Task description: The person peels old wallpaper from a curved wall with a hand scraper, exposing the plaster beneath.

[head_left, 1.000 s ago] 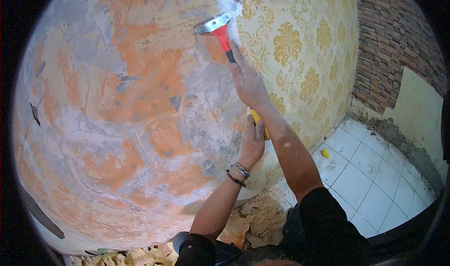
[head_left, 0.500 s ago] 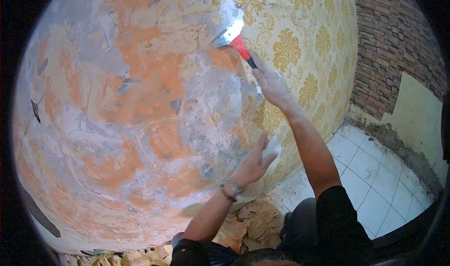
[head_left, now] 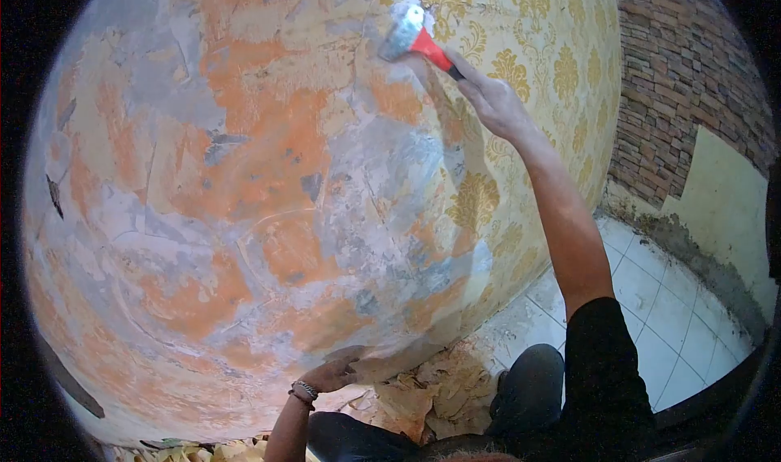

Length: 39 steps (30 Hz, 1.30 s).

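My right hand (head_left: 498, 108) is wrapped round the black end of a scraper (head_left: 431, 49) with a red handle. The scraper's wide metal blade lies against the wall (head_left: 268, 169), beside the edge of the gold-patterned wallpaper (head_left: 565, 71). Low down, near the wall's base, my left hand (head_left: 329, 374) has its fingers spread and holds nothing. Orange, grey and cream patches show on the bare part of the wall.
Torn wallpaper scraps (head_left: 460, 385) lie on the floor by my knees. White floor tiles (head_left: 634, 287) are at the right. A brick-pattern wall covering (head_left: 683, 71) with a torn lower edge stands beyond them.
My left hand has moved down and left, away from the wallpaper's lower edge. My right hand and the scraper have shifted slightly up and right.
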Available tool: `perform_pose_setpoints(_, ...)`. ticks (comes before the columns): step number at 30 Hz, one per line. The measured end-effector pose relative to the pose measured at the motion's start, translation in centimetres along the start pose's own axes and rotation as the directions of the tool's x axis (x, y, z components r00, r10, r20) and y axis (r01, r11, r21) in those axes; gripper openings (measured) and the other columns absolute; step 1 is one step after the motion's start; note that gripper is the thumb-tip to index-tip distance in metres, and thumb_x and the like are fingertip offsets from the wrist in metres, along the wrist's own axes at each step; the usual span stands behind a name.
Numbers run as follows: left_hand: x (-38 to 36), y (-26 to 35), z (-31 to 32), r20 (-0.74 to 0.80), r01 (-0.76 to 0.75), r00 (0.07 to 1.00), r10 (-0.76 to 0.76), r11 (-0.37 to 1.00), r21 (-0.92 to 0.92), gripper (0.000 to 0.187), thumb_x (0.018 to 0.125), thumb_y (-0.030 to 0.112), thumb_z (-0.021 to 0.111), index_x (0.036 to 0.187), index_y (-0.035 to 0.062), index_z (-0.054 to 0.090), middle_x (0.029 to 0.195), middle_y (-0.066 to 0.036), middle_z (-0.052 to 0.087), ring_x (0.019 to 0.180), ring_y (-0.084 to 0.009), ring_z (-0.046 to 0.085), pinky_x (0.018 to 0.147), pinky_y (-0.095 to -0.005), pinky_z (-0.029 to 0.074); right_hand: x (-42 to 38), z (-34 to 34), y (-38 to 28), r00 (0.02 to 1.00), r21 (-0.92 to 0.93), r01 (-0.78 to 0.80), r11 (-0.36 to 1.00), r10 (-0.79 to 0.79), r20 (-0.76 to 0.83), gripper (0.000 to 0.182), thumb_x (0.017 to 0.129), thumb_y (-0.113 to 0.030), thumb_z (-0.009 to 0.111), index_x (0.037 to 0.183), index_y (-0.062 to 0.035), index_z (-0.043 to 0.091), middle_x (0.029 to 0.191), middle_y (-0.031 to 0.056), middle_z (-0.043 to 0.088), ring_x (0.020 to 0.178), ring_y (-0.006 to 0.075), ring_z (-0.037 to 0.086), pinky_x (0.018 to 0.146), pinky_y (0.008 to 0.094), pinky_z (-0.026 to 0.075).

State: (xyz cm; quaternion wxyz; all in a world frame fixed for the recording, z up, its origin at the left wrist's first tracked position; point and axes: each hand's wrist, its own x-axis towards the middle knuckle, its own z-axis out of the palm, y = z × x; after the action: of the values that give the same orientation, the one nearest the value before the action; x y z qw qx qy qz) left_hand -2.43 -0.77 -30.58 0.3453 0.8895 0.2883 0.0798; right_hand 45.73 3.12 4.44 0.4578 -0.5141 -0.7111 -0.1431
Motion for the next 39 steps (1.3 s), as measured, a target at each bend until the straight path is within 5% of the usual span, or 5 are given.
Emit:
perform_pose_setpoints(9, 0.6, -4.2, 3.0, -0.045, 0.130, 0.989, -0.141, 0.974, -0.186, 0.060, 0.090, 0.029, 0.065, 0.140, 0.0064, 0.040, 0.133, -0.020, 0.051, 0.109, -0.0297, 0.061, 0.088, -0.0401, 0.051, 0.8, 0.0, -0.9, 0.984, -0.042, 0.147, 0.988, -0.151, -0.095, 0.051, 0.097, -0.026, 0.047, 0.146, -0.0270, 0.034, 0.110, 0.0243, 0.063, 0.096, 0.0415, 0.064, 0.083, 0.0455, 0.050)
perform_pose_setpoints(15, 1.9, -1.9, 3.0, -0.007, 0.147, 0.989, -0.147, 0.984, 0.097, 0.060, 0.089, 0.016, 0.066, 0.141, 0.0055, 0.038, 0.136, -0.016, 0.049, 0.122, -0.0270, 0.050, 0.096, -0.0400, 0.047, 0.4, -0.1, -2.4, 0.991, 0.019, 0.091, 0.996, -0.088, -0.100, 0.050, 0.097, -0.029, 0.045, 0.145, -0.0338, 0.033, 0.098, 0.0256, 0.065, 0.093, 0.0423, 0.064, 0.083, 0.0494, 0.051)
perform_pose_setpoints(33, 0.4, -1.3, 3.6, -0.033, 0.141, 0.990, -0.138, 0.986, 0.089, 0.067, 0.089, 0.028, 0.066, 0.145, 0.0114, 0.034, 0.145, -0.019, 0.038, 0.118, -0.0339, 0.053, 0.094, -0.0434, 0.047, 1.9, 3.1, -8.9, 0.949, 0.214, 0.070, 0.974, 0.001, -0.315, 0.052, 0.098, -0.028, 0.041, 0.148, -0.0235, 0.028, 0.124, 0.0259, 0.056, 0.110, 0.0466, 0.055, 0.091, 0.0489, 0.045)
perform_pose_setpoints(35, 0.0, -0.2, 2.7, -0.042, 0.226, 0.971, -0.235, 0.962, -0.152, 0.069, 0.089, 0.031, 0.066, 0.146, 0.0120, 0.032, 0.147, -0.019, 0.037, 0.117, -0.0342, 0.055, 0.095, -0.0433, 0.047, 0.7, 3.0, -9.8, 0.967, 0.188, 0.055, 0.981, -0.005, -0.256, 0.053, 0.099, -0.028, 0.040, 0.149, -0.0222, 0.025, 0.121, 0.0294, 0.057, 0.107, 0.0489, 0.055, 0.089, 0.0514, 0.045)
perform_pose_setpoints(39, 0.3, -3.5, 4.3, -0.105, -0.027, 0.994, 0.029, 0.999, 0.016, 0.070, 0.090, 0.034, 0.064, 0.147, 0.0120, 0.031, 0.146, -0.020, 0.038, 0.110, -0.0334, 0.060, 0.095, -0.0445, 0.047, 2.1, 2.0, -10.5, 0.980, 0.144, -0.066, 0.987, 0.092, -0.179, 0.054, 0.099, -0.026, 0.040, 0.150, -0.0219, 0.023, 0.117, 0.0289, 0.059, 0.106, 0.0496, 0.056, 0.091, 0.0521, 0.044)
